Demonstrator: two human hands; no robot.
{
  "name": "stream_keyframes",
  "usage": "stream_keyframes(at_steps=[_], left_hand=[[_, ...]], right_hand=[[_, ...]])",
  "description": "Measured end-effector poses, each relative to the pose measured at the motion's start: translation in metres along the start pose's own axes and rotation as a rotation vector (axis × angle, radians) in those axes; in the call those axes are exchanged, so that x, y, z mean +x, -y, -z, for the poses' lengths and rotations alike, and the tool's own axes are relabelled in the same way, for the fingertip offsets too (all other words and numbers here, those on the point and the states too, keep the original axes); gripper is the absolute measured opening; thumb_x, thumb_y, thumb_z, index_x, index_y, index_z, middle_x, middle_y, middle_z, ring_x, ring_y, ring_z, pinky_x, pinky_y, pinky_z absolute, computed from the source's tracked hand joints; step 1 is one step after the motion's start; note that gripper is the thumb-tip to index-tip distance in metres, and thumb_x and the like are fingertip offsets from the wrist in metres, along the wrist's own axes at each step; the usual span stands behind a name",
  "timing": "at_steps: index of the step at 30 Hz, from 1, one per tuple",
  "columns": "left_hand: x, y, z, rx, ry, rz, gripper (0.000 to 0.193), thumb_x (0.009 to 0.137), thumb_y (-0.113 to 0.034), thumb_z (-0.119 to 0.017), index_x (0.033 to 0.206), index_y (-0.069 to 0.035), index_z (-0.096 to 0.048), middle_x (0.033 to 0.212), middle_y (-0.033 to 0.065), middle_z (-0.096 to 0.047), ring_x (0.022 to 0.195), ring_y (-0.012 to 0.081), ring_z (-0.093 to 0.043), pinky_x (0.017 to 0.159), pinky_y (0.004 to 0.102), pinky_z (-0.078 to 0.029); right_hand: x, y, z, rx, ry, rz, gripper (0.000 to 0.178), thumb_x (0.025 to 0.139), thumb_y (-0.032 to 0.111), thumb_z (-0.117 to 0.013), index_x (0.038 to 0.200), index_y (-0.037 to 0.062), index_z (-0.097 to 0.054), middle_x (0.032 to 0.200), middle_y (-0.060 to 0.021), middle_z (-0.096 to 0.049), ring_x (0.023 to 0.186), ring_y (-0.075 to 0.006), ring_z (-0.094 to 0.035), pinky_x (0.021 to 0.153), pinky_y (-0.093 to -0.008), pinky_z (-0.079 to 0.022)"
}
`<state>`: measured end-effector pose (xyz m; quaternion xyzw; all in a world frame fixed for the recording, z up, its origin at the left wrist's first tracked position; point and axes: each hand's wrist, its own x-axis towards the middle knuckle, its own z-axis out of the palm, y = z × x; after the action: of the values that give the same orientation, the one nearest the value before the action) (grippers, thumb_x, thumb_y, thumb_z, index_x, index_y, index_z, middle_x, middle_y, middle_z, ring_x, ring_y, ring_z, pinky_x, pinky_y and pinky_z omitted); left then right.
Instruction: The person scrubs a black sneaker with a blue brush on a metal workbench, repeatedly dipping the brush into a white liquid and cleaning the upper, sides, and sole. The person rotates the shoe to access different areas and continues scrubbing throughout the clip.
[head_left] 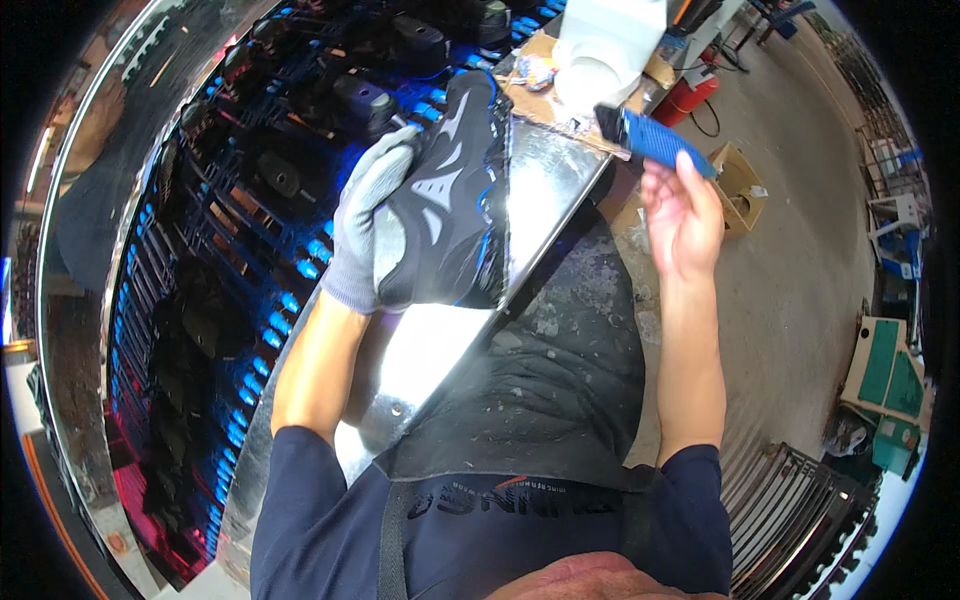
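Observation:
My left hand [362, 220], in a grey glove, grips a black shoe upper [440, 190] with grey patches and a blue line along its edge. The upper is held sole side to the right, over the metal ledge [545, 185]. My bare right hand [684, 215] is closed round the blue handle of a brush [655, 142]; its dark tip points left. Just beyond that tip stands a white plastic container [605, 45] with a round lower part, on a piece of cardboard [537, 112]. The brush and the upper are apart.
At left, a rack conveyor [215, 225] with blue-tipped rods carries several dark shoe parts. A red fire extinguisher [688, 97] and an open cardboard box [740, 190] stand on the floor to the right. A metal rack [790, 520] is at lower right.

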<state>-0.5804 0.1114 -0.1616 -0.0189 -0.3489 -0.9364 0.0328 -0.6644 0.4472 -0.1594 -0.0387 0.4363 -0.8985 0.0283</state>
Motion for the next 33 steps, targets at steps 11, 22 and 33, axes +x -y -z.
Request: stream_keyframes(at_steps=[11, 22, 33], left_hand=[[-0.011, 0.013, 0.014, 0.009, -0.032, -0.031, 0.042, 0.106, -0.011, -0.055, 0.145, 0.002, -0.059, 0.149, 0.0147, -0.061, 0.140, 0.0267, -0.056, 0.122, 0.0412, -0.041], [0.001, 0.004, 0.012, 0.059, -0.013, -0.109, 0.031, 0.110, -0.009, -0.055, 0.137, 0.001, -0.066, 0.142, 0.0162, -0.067, 0.131, 0.0272, -0.064, 0.115, 0.0413, -0.050], [0.008, -0.009, -0.023, 0.675, -0.037, -0.245, 0.034, 0.107, -0.009, -0.061, 0.139, 0.002, -0.064, 0.136, 0.0146, -0.069, 0.124, 0.0223, -0.067, 0.113, 0.0361, -0.051]], right_hand=[[0.136, -0.031, 0.028, -0.200, -0.235, -0.070, 0.022, 0.094, 0.015, -0.083, 0.097, -0.0011, -0.069, 0.083, -0.0092, -0.072, 0.070, -0.0168, -0.070, 0.062, -0.0276, -0.060], [0.070, -0.024, 0.031, -0.505, -0.080, -0.196, 0.028, 0.099, 0.028, -0.080, 0.102, 0.0013, -0.073, 0.078, 0.0023, -0.064, 0.062, -0.0052, -0.058, 0.054, -0.0195, -0.047], [-0.070, -0.005, -0.042, -0.707, 0.209, 0.246, 0.009, 0.093, 0.000, -0.078, 0.101, -0.0023, -0.074, 0.086, -0.0022, -0.066, 0.067, -0.0064, -0.059, 0.056, -0.0233, -0.046]])
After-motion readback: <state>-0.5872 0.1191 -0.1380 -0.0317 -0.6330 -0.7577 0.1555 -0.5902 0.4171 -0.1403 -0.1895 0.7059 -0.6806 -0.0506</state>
